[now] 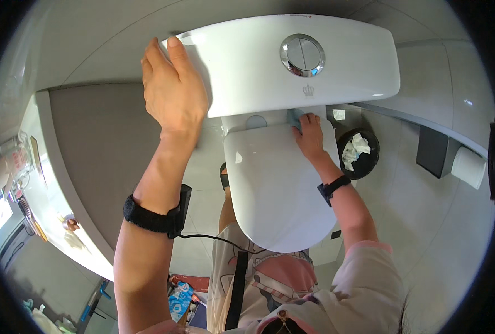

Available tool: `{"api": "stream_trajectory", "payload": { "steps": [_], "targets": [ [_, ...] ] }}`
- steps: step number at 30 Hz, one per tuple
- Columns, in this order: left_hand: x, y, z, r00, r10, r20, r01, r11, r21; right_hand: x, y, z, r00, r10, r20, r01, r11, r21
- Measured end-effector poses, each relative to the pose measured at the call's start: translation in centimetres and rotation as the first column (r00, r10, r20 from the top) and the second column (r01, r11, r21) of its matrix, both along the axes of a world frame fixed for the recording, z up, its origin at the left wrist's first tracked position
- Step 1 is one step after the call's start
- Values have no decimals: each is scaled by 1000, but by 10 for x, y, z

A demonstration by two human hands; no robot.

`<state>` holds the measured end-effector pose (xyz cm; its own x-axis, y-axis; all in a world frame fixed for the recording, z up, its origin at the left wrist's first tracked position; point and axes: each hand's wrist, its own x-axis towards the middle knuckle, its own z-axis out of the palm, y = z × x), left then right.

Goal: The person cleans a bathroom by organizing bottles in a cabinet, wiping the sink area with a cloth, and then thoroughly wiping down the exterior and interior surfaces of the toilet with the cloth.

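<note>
1. The blue-grey cloth [294, 117] sits at the far right of the closed toilet lid [281, 183], in the strip beside the cistern [247, 67].
2. The right hand [310, 135] has its grip closed over the cloth, fingers curled; how tightly, I cannot tell.
3. The left hand [176, 92] lies spread on the cistern's left end, its grip open and apparently only bracing.
4. The work looks underway: the cloth is at the narrow strip, with a round grey cap [255, 121] farther left, clear of it. Which surfaces are finished or left cannot be judged.
5. The cistern's near edge limits movement on the far side; the lid's near part offers open room.
6. Right of the lid stands a black bin [376, 158]; at left, the bench [66, 203] is well apart.
</note>
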<state>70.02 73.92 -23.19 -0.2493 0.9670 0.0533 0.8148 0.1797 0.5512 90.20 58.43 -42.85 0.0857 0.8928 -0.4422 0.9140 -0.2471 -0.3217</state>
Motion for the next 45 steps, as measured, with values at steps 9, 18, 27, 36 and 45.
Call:
{"api": "stream_trajectory", "payload": {
  "steps": [9,18,27,36,45],
  "targets": [
    [-1,3,-4,1000,-8,-8,9,1000,12,-109,-34,-15,914,394,97,-403,909,104],
    [-4,3,-2,1000,13,-21,-13,1000,-25,-31,-31,-16,950,208,234,-266,930,253],
    [1,4,-3,998,20,-55,-21,1000,-9,-52,-47,-19,957,-70,283,36,992,122],
    [-2,4,-4,998,41,-47,-40,999,16,-101,-122,2,919,376,-115,-368,926,88],
    [4,6,-6,998,38,-59,-36,999,28,-25,-86,-31,927,-163,338,122,983,139]
  ]
}}
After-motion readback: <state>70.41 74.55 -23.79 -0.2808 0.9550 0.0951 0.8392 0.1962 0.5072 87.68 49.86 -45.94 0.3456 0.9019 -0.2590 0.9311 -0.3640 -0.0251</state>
